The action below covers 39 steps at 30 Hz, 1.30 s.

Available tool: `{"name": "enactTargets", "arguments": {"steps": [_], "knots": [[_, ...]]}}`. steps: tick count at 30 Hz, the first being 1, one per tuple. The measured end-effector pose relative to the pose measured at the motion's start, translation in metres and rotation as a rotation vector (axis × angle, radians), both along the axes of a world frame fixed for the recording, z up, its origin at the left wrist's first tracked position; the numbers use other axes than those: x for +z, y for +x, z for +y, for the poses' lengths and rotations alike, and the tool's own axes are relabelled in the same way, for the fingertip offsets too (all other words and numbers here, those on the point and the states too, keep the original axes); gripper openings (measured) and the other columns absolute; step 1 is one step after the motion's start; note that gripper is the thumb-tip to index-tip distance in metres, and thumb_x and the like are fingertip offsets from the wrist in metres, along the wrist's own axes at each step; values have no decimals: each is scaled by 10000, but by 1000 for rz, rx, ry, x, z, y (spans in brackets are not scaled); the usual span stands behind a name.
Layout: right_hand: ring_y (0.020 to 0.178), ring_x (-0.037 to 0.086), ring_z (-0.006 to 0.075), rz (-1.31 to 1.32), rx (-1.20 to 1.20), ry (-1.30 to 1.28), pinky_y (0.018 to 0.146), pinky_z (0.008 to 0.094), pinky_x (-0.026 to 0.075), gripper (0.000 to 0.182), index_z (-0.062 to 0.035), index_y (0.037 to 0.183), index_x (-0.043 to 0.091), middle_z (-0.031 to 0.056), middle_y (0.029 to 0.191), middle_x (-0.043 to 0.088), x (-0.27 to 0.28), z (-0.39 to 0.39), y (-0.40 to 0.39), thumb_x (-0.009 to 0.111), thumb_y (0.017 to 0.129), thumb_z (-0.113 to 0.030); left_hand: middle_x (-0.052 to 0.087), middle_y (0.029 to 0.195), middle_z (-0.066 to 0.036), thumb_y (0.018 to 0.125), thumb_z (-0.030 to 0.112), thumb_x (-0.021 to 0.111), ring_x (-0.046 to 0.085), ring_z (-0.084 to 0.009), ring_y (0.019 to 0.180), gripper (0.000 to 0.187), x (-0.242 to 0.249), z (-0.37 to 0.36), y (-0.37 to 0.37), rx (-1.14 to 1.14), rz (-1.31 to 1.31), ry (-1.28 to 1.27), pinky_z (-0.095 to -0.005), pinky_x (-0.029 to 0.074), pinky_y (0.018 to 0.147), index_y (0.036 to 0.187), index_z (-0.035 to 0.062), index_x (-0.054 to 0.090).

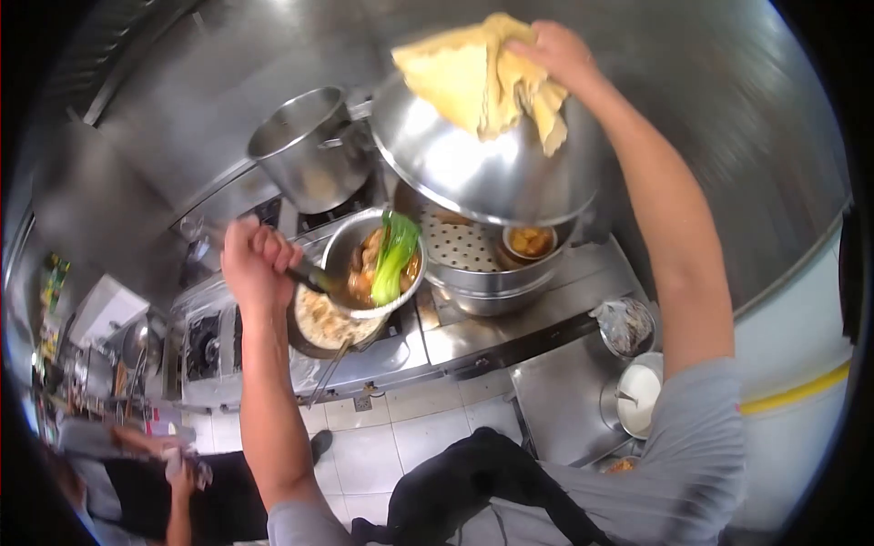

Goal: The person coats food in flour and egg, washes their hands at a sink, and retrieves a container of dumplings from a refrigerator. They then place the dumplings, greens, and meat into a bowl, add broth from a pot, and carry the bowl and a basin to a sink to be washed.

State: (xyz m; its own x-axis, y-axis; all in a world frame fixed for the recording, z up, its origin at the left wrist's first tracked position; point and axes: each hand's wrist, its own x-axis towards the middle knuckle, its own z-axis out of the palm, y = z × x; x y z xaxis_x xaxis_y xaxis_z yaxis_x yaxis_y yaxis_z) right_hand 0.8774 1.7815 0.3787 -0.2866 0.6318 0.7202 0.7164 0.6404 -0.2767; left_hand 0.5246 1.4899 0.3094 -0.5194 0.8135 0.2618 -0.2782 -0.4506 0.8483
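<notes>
My left hand (pixel 259 264) is closed round a dark handle (pixel 314 278) that reaches the rim of a white bowl (pixel 332 252). The bowl is tilted and holds brown pieces of food in sauce under a green bok choy (pixel 397 255). My right hand (pixel 563 59) grips a yellow cloth (pixel 455 73) at the top of a large domed metal lid (pixel 492 177). Tilted up, the lid is over a metal steamer (pixel 501 291). On the perforated steamer tray (pixel 455 244) sits a small bowl of yellow-orange food (pixel 531 241).
A tall pot (pixel 314 164) stands behind on the stove. Below the held bowl is a pan with pale food (pixel 332 323). To the right are a container of white stuff (pixel 642 400) and a plastic bag (pixel 624 326). Another person's hands (pixel 182 464) are at lower left.
</notes>
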Motion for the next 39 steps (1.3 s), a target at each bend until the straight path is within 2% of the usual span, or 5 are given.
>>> {"name": "enactTargets", "arguments": {"steps": [7,12,18,23,39], "knots": [[880,650,356,-211,8,-255,756,440,498,590,-5,907,668,196,904,679,-73,-9,-88,642,722,-565,230,468,2,947,244,413,264,-131,397,386,-47,-179,-59,204,72,35,-294,295,421,603,129,281],[938,644,354,-427,-56,-305,813,433,497,596,5,988,658,207,978,674,-72,-29,-115,600,741,-535,232,464,-4,950,218,395,249,-129,392,381,-76,-284,-55,397,11,-5,-293,273,415,608,118,263],[921,653,349,-367,-184,-270,799,414,500,557,-20,960,700,201,975,681,-75,-21,-114,635,744,-529,239,478,19,956,251,405,252,-104,390,297,-103,-378,-40,563,26,14,-260,278,414,690,137,345],[918,658,340,-374,-205,-327,792,410,503,554,-17,939,707,203,964,684,-75,-25,-113,641,743,-531,251,465,8,940,220,436,263,-105,387,356,-101,-413,-15,789,-26,-11,-268,271,414,628,127,291],[992,637,344,-262,-334,-328,842,417,495,631,10,1018,673,205,1056,665,-91,-31,-90,618,757,-562,266,472,4,941,196,437,269,-100,380,354,-117,-470,-14,838,-42,-3,-261,314,424,637,134,267]]}}
